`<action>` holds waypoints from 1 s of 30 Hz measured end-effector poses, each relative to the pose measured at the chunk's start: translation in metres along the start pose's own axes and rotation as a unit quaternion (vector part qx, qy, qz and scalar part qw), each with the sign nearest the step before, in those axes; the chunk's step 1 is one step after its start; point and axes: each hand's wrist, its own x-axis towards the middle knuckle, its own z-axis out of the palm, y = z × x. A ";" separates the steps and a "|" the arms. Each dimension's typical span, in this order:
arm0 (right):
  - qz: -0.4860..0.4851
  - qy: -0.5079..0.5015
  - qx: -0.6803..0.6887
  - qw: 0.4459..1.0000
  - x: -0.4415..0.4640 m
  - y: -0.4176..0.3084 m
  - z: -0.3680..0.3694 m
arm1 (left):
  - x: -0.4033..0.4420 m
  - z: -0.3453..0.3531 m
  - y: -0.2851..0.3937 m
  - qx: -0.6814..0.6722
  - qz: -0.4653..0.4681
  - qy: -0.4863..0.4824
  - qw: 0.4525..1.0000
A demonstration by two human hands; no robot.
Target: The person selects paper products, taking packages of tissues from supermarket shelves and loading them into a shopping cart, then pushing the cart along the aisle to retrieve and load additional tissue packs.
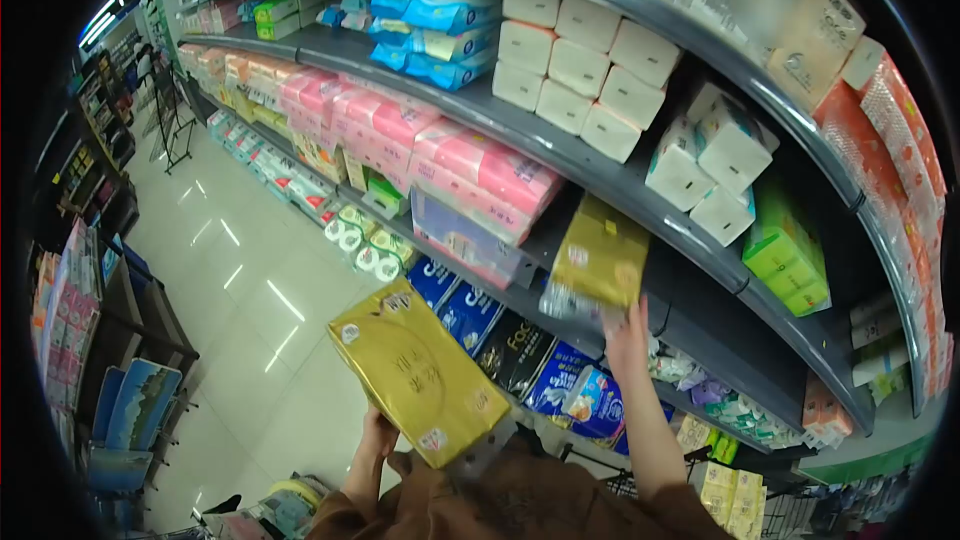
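Observation:
My left hand (378, 432) holds a large gold tissue pack (418, 372) from below, near my body; most of its fingers are hidden under the pack. Further right, my right hand (627, 332) is at the front edge of a second gold pack (603, 252), which lies on the shelf and sticks out a little. Its fingers touch the side of that pack. Pink tissue packs (485, 170) stand to the left of the second pack, with a pale purple pack (462, 238) below them.
Dark curved shelves (560, 155) run across the view with white tissue rolls (578, 65), blue wipes packs (435, 25) and a green pack (790, 255). Blue and black packs (515, 355) lie lower down. A display rack (130, 380) stands left of the tiled aisle (235, 270).

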 end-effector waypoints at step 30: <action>0.066 0.161 0.013 0.985 -0.108 0.031 -0.014 | 0.117 0.147 -0.052 0.192 -0.126 -0.068 0.971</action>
